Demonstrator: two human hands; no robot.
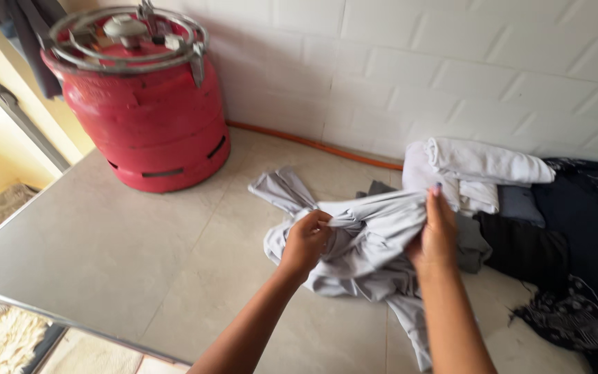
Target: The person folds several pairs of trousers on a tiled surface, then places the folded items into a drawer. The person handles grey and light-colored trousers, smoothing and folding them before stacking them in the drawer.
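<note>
- The left hand point(306, 239) is clenched on a bunched fold of a pale grey shirt point(365, 242), fingers curled in tight around the cloth.
- The right hand point(436, 232) grasps the same shirt at its right side, fingers pointing up and away, the cloth pinched under them.
- The shirt is crumpled and lifted a little between the two hands; its lower end trails down onto the tabletop point(140, 256), and one sleeve-like part lies flat, stretching away to the upper left.
- Just beyond the right hand sits a pile of clothes: a folded white cloth point(486, 166) on top, a grey-blue piece point(520, 204) under it, and a dark cloth with a pale flower pattern point(590, 277) spread at the right edge.
- A red gas cylinder point(147, 118) with a metal burner ring point(129, 34) on top stands at the back left of the tabletop, well apart from the hands.
- An orange hose point(313, 145) runs along the foot of the white tiled wall point(451, 62).
</note>
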